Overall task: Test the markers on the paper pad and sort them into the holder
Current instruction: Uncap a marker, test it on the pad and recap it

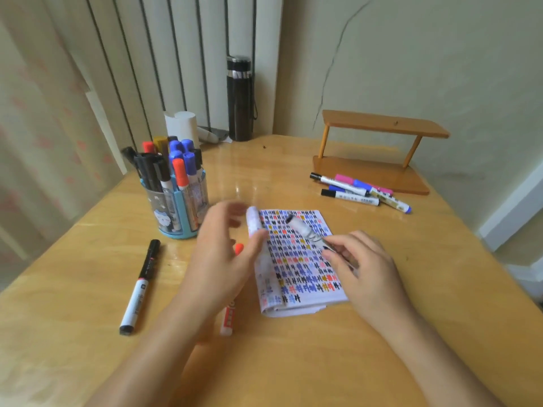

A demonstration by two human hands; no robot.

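A paper pad (296, 261) covered in coloured test marks lies mid-table, its left pages curled up. My left hand (226, 254) hovers blurred over the pad's left edge with fingers spread, holding nothing I can make out. My right hand (355, 259) grips a white marker with a dark end (302, 229) over the pad. The blue holder (176, 212) full of markers stands at the left. A black-capped marker (141, 286) lies on the table to the left. A red-capped marker (230, 312) is partly hidden under my left hand.
Several loose markers (361, 190) lie at the back right in front of a small wooden shelf (379, 148). A dark bottle (239, 98) and a white paper roll (182, 124) stand at the back by the radiator. The table edge runs along the left.
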